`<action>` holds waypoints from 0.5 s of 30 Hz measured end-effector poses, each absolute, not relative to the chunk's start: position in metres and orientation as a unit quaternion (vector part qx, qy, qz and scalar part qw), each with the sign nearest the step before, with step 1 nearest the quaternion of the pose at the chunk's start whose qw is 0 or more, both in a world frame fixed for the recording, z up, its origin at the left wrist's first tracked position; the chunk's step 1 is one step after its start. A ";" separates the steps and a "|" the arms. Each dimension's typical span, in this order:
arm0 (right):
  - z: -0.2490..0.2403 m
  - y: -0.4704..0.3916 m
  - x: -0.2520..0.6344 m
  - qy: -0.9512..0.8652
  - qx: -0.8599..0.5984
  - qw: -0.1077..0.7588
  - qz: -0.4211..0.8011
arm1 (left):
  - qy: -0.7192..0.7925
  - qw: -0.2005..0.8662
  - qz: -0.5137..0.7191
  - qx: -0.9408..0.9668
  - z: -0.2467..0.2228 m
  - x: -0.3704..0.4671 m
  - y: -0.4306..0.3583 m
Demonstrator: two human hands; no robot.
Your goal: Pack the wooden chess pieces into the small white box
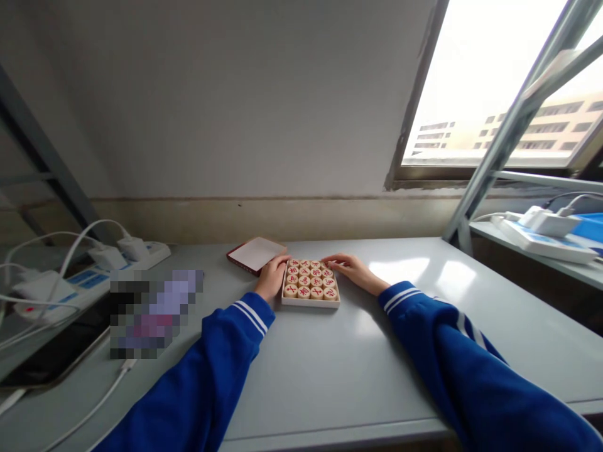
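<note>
A shallow white box (311, 303) lies on the desk in front of me, filled with rows of round wooden Chinese chess pieces (304, 292) marked in red. My left hand (272, 277) is at the box's left side, its fingers closed along that edge. My right hand (351, 269) reaches in from the right, fingers stretched over the far right corner, by the pieces there. Whether its fingertips press on a piece or on the rim, I cannot tell. Behind my left hand lies the box lid (258, 252), its pale inside facing up and its edge dark red.
The grey desk (301, 376) meets a wall at the back. On the left are a power strip (155, 252) with chargers and white cables, a dark phone (61, 351) and a pixelated phone-like object (160, 311). A metal frame post (499, 138) and another power strip (546, 242) stand right.
</note>
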State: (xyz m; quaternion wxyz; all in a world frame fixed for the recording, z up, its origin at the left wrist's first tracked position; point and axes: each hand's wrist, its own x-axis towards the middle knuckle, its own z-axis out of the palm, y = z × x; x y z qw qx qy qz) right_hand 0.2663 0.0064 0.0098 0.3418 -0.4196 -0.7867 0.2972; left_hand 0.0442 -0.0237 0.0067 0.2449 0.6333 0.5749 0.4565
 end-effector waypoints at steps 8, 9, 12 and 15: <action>0.012 0.000 0.267 -0.783 -0.420 0.382 0.254 | 0.534 0.327 0.507 0.593 0.002 0.044 -0.022; 0.012 -0.001 0.267 -0.779 -0.419 0.391 0.253 | 0.531 0.328 0.506 0.595 0.002 0.043 -0.022; 0.013 -0.003 0.265 -0.773 -0.414 0.408 0.256 | 0.527 0.323 0.499 0.607 -0.001 0.041 -0.020; 0.014 -0.004 0.264 -0.764 -0.406 0.428 0.263 | 0.535 0.284 0.491 0.626 -0.002 0.040 -0.020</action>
